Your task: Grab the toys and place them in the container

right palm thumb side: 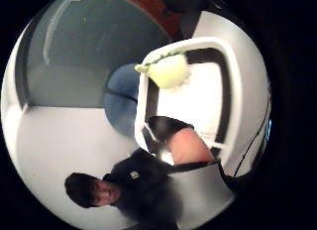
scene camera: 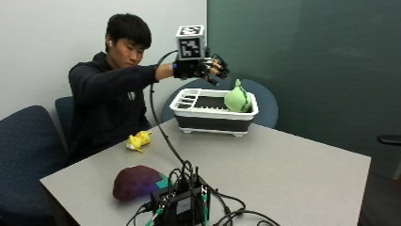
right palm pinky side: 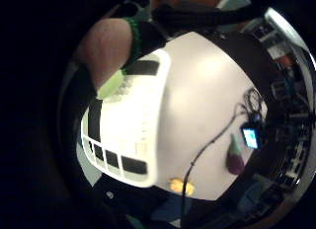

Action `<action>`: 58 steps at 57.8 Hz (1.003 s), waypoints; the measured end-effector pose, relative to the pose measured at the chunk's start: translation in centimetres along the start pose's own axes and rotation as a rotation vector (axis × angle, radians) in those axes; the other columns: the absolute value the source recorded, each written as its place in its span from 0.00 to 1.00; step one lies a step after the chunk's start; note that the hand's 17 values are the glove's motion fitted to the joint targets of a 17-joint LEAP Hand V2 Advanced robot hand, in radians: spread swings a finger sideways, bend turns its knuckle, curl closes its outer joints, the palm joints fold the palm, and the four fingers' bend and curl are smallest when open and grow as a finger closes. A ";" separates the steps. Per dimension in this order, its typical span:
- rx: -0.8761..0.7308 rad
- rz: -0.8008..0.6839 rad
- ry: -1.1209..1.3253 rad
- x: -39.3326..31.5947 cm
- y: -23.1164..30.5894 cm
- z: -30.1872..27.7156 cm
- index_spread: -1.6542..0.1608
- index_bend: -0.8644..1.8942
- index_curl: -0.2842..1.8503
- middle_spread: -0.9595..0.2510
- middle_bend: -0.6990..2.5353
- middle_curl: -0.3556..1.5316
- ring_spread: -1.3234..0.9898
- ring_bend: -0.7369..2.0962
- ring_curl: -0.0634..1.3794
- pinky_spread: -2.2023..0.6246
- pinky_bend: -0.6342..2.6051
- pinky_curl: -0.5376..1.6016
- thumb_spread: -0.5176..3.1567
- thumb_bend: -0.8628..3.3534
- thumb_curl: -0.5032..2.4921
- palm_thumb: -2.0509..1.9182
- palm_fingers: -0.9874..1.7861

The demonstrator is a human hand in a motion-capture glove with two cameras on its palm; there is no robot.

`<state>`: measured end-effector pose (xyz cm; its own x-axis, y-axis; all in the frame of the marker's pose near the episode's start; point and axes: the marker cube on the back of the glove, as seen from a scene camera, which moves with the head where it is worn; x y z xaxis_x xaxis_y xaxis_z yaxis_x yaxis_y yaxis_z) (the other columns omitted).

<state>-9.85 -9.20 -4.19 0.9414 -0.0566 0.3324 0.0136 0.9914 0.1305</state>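
one soft toy, a pale green pear-shaped plush toy with a small leaf tip [scene camera: 237,98], is seen already inside the white plastic slotted container with a dark lower band [scene camera: 188,109], where it leans against the far end wall; in the thumb side palm view the same toy [right palm thumb side: 170,71] is shown at one end of the container [right palm thumb side: 237,91], and in the little finger side palm view it [right palm pinky side: 112,84] is glimpsed beside the container's rim [right palm pinky side: 160,135]. the gloved right hand [scene camera: 204,68] is held in the air above the container, apart from the green toy, with its fingers spread and relaxed and nothing held in them. two toys are left out on the grey table [scene camera: 294,165]: a small yellow plush toy [scene camera: 138,141] lying near the table's edge just before the person, between the person and the container, and a large purple rounded plush toy with a green patch [scene camera: 138,181] lying well apart from the container, just beside a black device with a tangle of cables [scene camera: 181,203]. the task is therefore judged to be about a third done, with one toy placed and two yet to be picked up. the yellow toy is judged the easier next reach, being nearer the hand.
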 end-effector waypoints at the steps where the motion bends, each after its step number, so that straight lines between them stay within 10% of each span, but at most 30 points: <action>1: 0.007 -0.004 0.012 0.6 0.9 -0.2 0.76 0.37 0.33 0.78 0.29 0.42 0.55 0.40 0.33 0.79 0.51 0.44 0.42 0.19 0.34 0.54 0.31; 29: -0.152 0.547 0.308 26.3 15.6 3.0 0.79 0.34 0.29 0.80 0.28 0.41 0.58 0.36 0.29 0.80 0.47 0.41 0.49 0.20 0.30 0.55 0.29; 50: 0.019 0.592 0.528 33.5 15.2 9.5 0.81 0.34 0.22 0.79 0.31 0.42 0.56 0.48 0.33 0.79 0.46 0.40 0.49 0.20 0.29 0.55 0.40; 58: 0.131 0.464 0.533 33.4 14.5 9.1 0.80 0.35 0.20 0.69 0.42 0.48 0.47 0.62 0.40 0.73 0.47 0.40 0.51 0.22 0.30 0.59 0.63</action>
<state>18.77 2.17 17.31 0.8773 0.4658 -0.1157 -0.4370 0.8749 0.2087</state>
